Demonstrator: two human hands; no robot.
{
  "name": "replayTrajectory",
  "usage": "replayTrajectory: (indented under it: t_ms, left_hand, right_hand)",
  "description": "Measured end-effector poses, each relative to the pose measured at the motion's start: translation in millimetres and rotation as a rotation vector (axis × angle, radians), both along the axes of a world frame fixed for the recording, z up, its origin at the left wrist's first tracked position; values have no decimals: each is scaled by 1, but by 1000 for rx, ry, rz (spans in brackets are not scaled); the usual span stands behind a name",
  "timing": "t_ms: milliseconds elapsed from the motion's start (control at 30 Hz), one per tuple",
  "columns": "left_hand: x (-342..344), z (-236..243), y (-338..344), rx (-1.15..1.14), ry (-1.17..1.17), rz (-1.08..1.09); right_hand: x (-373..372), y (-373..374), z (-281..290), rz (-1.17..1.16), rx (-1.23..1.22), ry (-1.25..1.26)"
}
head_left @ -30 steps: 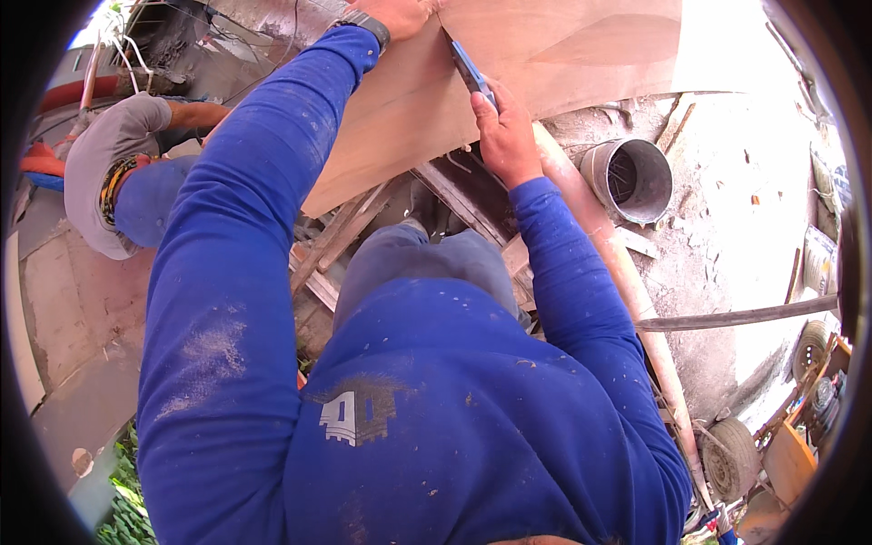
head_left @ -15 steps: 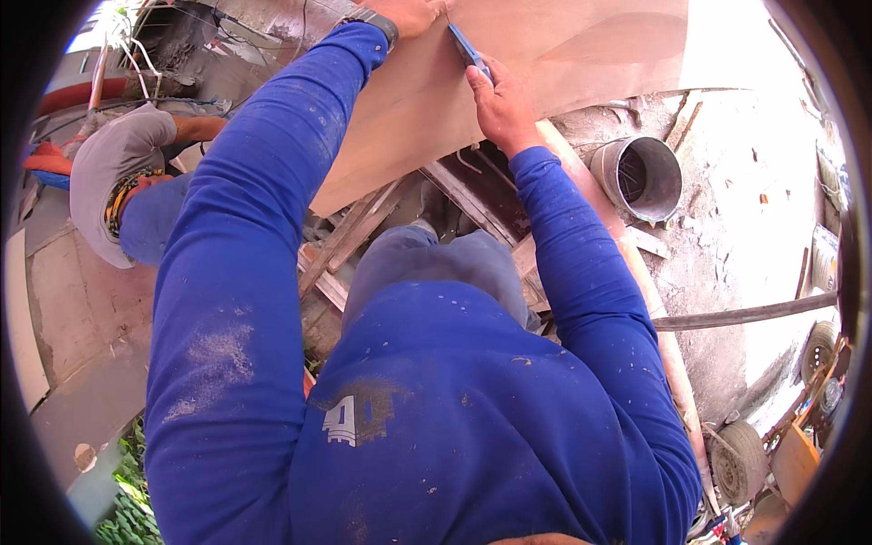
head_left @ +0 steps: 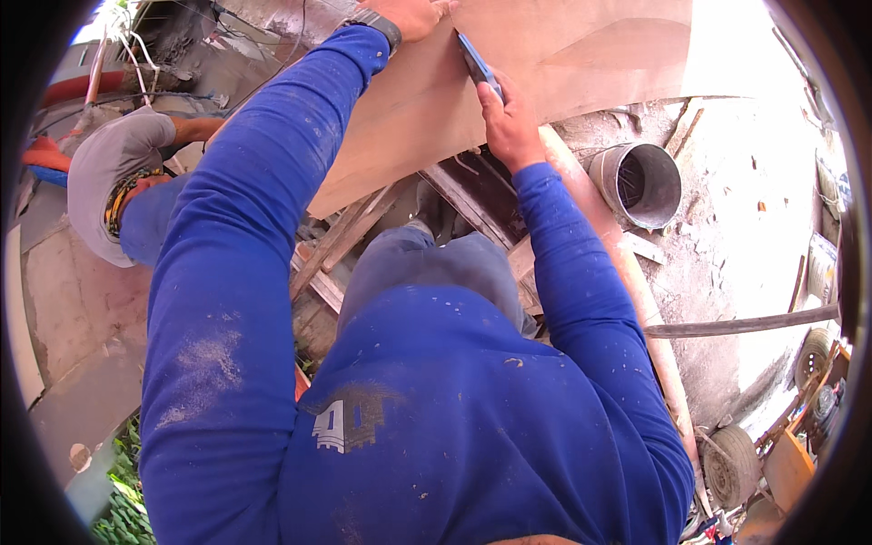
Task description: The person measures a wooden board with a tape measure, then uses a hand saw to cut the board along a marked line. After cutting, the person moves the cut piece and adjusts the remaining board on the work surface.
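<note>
A large thin tan sheet (head_left: pixel 409 118), like plywood, spreads out in front of me. My right hand (head_left: pixel 513 123) is closed round a blue utility knife (head_left: pixel 478 65), thumb along its handle. The knife's tip points up and left at the sheet, and a thin dark line runs from it toward the top edge. My left hand (head_left: pixel 413 16) lies on the sheet at the top of the view, left of the knife. Its fingers look stretched out, though the upper edge cuts part of them off. A dark watch (head_left: pixel 377 25) is on that wrist.
Wooden boards (head_left: pixel 359 232) lie under the sheet by my legs. A metal bucket (head_left: pixel 647 186) stands at right, beside a long pale pole (head_left: pixel 595 204). Another person (head_left: pixel 118 186) in a grey shirt bends over at left. Wheels (head_left: pixel 729 465) lie at lower right.
My right hand and the knife have drawn slightly toward me and to the right across the sheet. My left hand stays nearly in place.
</note>
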State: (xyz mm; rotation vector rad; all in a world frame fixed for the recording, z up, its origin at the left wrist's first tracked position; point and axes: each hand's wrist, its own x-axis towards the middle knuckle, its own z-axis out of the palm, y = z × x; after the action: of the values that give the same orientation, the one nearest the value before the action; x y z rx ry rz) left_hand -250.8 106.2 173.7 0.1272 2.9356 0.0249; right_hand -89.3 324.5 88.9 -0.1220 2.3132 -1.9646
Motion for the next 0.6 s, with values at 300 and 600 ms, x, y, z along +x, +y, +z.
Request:
replayTrajectory:
  t_ms: [300, 600]
  left_hand:
    - [-1, -16, -27, -4, -10, 53]
    - [10, 6, -25, -56, -3, 52]
  right_hand:
    - [207, 100, 20, 26, -3, -204]
    - [16, 5, -26, 53, -74, -39]
